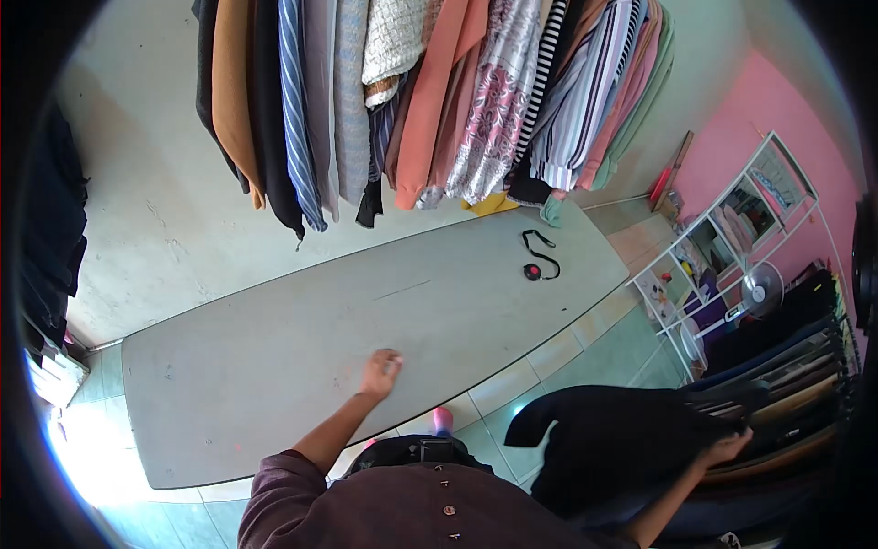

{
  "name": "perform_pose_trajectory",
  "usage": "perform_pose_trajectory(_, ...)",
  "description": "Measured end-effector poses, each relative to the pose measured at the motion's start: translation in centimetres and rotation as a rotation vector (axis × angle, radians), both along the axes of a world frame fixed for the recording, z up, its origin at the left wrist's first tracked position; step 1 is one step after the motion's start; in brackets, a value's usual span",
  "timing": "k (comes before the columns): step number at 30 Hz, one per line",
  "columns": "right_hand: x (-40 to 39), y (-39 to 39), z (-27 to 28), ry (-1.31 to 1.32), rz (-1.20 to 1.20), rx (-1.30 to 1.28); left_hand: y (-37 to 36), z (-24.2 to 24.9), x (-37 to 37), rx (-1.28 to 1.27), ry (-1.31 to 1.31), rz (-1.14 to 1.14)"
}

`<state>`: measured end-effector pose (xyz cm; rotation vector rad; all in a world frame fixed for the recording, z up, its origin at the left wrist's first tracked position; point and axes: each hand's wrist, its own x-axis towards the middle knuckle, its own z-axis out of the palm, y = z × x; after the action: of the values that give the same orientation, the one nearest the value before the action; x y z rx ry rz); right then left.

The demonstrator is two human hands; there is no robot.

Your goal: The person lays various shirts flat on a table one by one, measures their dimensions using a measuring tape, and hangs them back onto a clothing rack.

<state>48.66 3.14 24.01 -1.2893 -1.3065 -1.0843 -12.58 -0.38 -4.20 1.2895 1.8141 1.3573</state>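
My left hand point(380, 371) hovers over the near edge of a long grey table point(274, 339), fingers loosely curled with nothing in them. My right hand point(727, 448) is stretched out to the right and grips a black garment point(622, 439) that hangs over the tiled floor beside a rack of dark clothes point(786, 366). A small black device with a strap point(538, 258) lies on the far right part of the table, well away from both hands.
Many garments point(430, 101) hang on a rail along the back wall above the table. A white shelf unit point(732, 247) and a standing fan point(759, 288) stand by the pink wall at the right. Dark clothes point(55, 229) hang at the left.
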Motion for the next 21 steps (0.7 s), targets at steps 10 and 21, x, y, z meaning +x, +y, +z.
perform_pose_trajectory(10, -16.2, 9.1, -6.1, -0.131, 0.527, -0.2, -4.8, 11.0, 6.4, 0.073, -0.582, -0.451)
perform_pose_trajectory(21, -28.2, 11.4, -15.5, -0.219, 0.903, -0.498, -16.5, 7.5, 0.8, -0.202, 0.172, 0.209)
